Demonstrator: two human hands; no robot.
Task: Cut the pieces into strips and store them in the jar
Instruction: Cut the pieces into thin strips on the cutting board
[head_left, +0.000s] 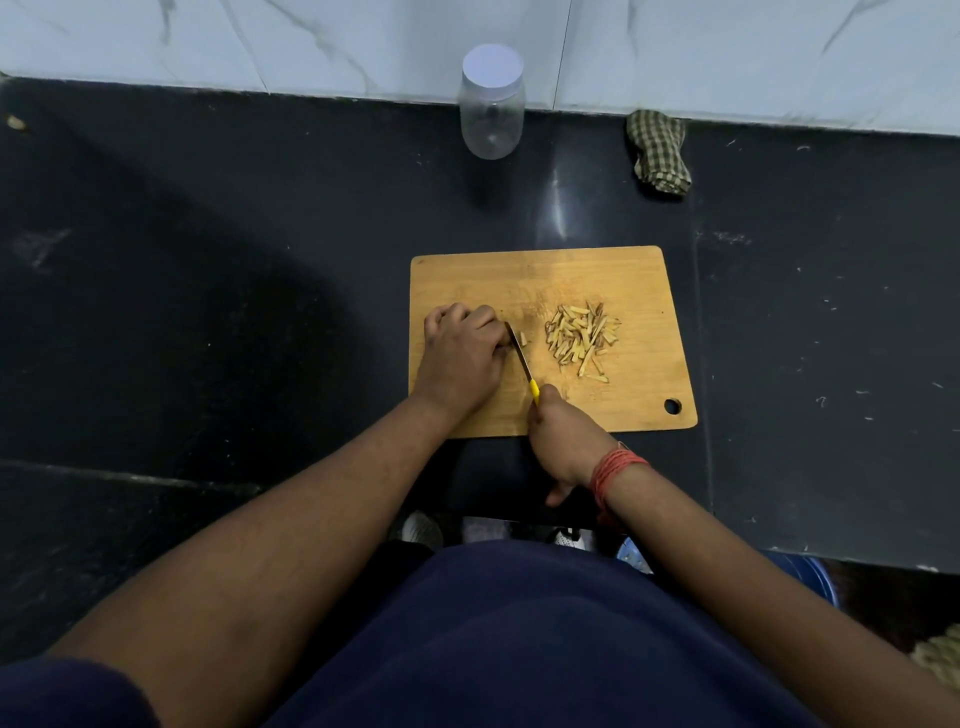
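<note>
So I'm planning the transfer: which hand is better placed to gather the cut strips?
Probably the left hand: the right hand grips the knife, though the strips lie right of the blade.

dark counter (260, 270), cutting board (597, 275), jar (491, 111), cloth (658, 153)

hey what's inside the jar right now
The clear jar looks empty through its wall, lid on. The cut strips lie piled on the cutting board. The jar's far side is hidden.

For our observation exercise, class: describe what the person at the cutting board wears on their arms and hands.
Both forearms are bare, with no gloves or rings visible. The right wrist carries a wound band of red-orange thread. The left hand and right hand are uncovered. A dark navy short sleeve shows at the left upper arm.
</note>
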